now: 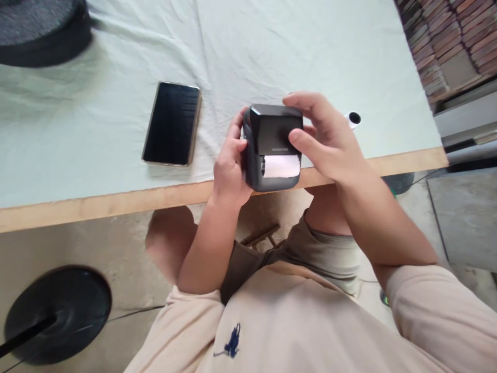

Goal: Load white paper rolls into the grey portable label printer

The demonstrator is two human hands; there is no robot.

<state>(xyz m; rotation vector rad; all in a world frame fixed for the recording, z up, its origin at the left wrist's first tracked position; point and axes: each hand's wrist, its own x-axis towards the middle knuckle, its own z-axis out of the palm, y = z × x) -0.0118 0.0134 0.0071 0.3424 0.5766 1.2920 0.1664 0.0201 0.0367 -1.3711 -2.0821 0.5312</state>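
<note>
Printer [275, 127] was at the counter's [248, 57] near edge, long axis pointing away from me, its left side clasped in my left grip [232, 168], my right grip [330, 137] loosely spread about its upper right, contact unclear.

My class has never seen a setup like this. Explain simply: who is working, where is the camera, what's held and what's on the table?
No robot here: one person works bare-handed, filmed from a head-worn camera looking forward and down. The left hand holds a dark device by its side; white paper shows in its opening. The right hand curves round the opposite side; its contact is unclear. On the cloth are a phone, a white roll and a dark round object.
</note>
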